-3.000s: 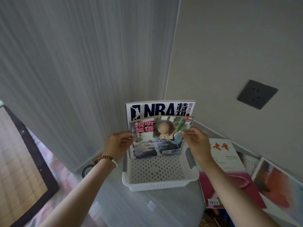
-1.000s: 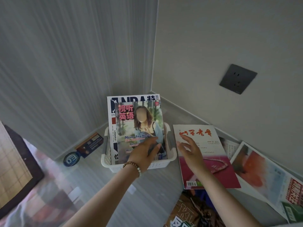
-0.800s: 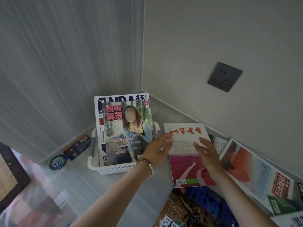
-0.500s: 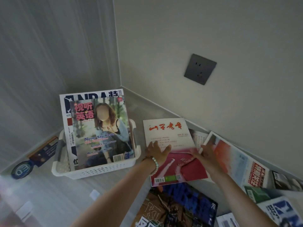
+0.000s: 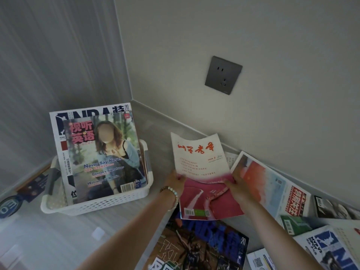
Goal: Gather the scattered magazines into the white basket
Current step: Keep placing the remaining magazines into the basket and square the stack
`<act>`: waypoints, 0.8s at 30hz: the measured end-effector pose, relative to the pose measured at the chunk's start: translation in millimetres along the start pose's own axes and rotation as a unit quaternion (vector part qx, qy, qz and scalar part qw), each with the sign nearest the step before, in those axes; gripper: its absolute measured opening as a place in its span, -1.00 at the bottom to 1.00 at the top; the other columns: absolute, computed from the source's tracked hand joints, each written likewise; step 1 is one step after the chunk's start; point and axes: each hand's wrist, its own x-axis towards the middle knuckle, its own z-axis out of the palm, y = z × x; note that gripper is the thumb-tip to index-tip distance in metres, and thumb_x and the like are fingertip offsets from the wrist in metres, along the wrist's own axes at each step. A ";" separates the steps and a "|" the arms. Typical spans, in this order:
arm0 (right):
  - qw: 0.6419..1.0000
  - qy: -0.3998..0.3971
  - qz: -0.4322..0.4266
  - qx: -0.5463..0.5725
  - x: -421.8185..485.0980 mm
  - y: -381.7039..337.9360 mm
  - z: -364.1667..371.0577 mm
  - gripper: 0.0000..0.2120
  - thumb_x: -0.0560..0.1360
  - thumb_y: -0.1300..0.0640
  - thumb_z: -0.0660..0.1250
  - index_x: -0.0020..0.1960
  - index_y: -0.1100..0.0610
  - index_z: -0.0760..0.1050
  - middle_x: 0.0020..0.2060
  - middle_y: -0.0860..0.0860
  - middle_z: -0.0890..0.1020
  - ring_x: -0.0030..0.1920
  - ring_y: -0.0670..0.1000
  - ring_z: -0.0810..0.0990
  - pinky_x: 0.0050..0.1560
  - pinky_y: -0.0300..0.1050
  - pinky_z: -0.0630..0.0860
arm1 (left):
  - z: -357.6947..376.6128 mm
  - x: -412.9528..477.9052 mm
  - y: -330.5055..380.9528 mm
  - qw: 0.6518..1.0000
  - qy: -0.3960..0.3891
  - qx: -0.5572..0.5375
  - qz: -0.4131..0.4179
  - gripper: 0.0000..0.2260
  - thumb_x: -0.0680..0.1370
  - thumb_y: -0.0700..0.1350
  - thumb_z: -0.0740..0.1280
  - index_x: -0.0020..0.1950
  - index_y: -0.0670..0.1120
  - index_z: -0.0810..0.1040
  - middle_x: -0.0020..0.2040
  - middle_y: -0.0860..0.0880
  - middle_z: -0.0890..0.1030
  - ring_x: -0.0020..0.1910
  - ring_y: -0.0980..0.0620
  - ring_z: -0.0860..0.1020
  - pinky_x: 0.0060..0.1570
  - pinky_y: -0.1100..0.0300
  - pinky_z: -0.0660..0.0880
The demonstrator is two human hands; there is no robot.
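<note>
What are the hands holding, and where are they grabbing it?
Both hands hold the white-and-pink paper magazine with red writing. The left hand grips its left edge, the right hand its right edge, about midway down.

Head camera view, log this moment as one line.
left hand + right hand: gripping pink-and-white magazine, lifted | white basket: two magazines upright | others scattered

Surface: pale grey tabletop set into a wall corner. White basket sits on it near that corner. Left of basket: dark blue card, round blue badge just beyond. Front of basket: small white scrap. Right of basket, along the wall: loose magazines lying flat, overlapping, including a red-and-blue cover. Dark basketball magazine lies front-right of basket.
</note>
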 end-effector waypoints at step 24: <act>0.940 -0.090 -0.330 -0.020 -79.7 -160.5 200.5 -0.87 0.48 0.10 0.35 -0.06 -0.06 0.41 -0.08 -0.12 0.62 -0.10 -0.18 0.63 -0.24 -0.31 0.57 | -310.7 -45.9 -21.8 0.968 0.200 -0.021 0.148 -0.81 0.46 -0.16 0.37 0.06 -0.03 0.53 -0.03 0.02 0.62 -0.03 -0.04 0.60 -0.08 0.06 0.59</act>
